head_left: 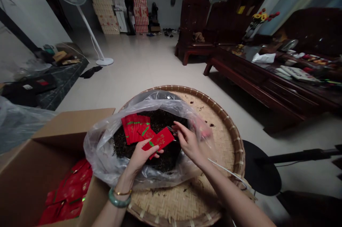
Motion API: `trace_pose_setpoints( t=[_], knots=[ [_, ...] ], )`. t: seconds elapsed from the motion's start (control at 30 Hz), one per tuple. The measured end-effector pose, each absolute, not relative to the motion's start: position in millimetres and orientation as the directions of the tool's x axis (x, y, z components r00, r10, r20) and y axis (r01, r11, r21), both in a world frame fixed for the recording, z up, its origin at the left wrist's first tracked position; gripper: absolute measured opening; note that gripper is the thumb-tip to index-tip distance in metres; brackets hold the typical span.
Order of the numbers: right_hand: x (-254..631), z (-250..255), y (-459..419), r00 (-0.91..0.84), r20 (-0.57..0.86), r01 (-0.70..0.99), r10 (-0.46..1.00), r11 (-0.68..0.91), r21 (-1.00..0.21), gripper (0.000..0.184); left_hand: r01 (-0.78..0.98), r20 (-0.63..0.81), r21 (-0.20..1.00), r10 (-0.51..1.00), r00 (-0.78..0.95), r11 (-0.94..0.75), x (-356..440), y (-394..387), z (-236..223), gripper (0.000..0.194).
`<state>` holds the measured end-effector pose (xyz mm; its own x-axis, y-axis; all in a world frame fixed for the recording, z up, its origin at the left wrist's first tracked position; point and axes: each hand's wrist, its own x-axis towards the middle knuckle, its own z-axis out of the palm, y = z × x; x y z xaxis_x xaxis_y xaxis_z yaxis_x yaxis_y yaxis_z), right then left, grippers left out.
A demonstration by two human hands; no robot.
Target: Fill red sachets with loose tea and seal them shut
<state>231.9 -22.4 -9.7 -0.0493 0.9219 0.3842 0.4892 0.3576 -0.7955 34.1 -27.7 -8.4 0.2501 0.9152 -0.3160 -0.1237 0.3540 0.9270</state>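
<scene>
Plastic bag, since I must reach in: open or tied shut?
Open: the clear plastic bag gapes wide, showing dark loose leaves inside.

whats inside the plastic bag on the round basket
The clear plastic bag holds loose dark tea leaves with red packets lying on top; the bag's bottom is hidden.

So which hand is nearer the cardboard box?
Left. The left hand is close beside the cardboard box, holding a red packet past the box's edge. The right hand is farther from the box, over the clear plastic bag.
</scene>
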Motion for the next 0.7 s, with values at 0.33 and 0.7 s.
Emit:
trace_pose_setpoints(
  t=[0.33, 0.7],
  knots=[
    [202, -13, -44, -0.183, 0.475, 0.754, 0.86, 0.434, -0.494, 0.051, -0.129, -0.274, 0.946, 0.946, 0.173, 0.298, 43, -30, -11, 0.051],
    [206, -10, -45, -0.095, 0.518, 0.75, 0.85, 0.403, -0.524, 0.047, -0.16, -0.257, 0.947, 0.957, 0.136, 0.277, 44, -32, -12, 0.061]
  ],
)
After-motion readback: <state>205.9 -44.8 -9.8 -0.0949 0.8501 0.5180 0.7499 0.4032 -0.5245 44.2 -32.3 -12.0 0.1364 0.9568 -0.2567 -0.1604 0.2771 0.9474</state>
